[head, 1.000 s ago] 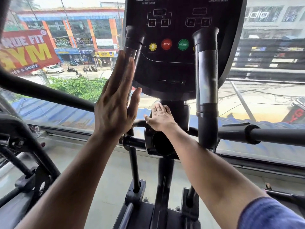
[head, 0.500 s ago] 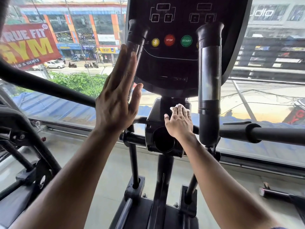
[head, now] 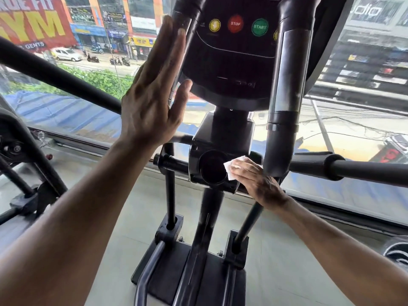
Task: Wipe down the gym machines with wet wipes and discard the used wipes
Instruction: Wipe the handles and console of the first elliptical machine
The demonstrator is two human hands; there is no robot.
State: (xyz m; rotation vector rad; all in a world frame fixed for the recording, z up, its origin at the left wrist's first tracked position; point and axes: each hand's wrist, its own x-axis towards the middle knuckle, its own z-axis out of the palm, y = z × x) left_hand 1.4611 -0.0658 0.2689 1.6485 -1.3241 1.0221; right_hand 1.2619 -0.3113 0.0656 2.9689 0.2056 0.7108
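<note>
Below console, right hand (head: 258, 180) presses wipe (head: 234, 165); left hand (head: 152, 93) flat.

Left hand (head: 152, 102) raised upright, fingers straight and together, thumb apart. Right hand (head: 256, 180) lower, reaching forward, fingers flat, palm down

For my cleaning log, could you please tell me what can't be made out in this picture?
Head view only:
- Wet wipe: mostly hidden under the right hand.
- Console: upper part cut off by the top edge.
- Left handlebar: partly hidden behind the left hand.
</note>
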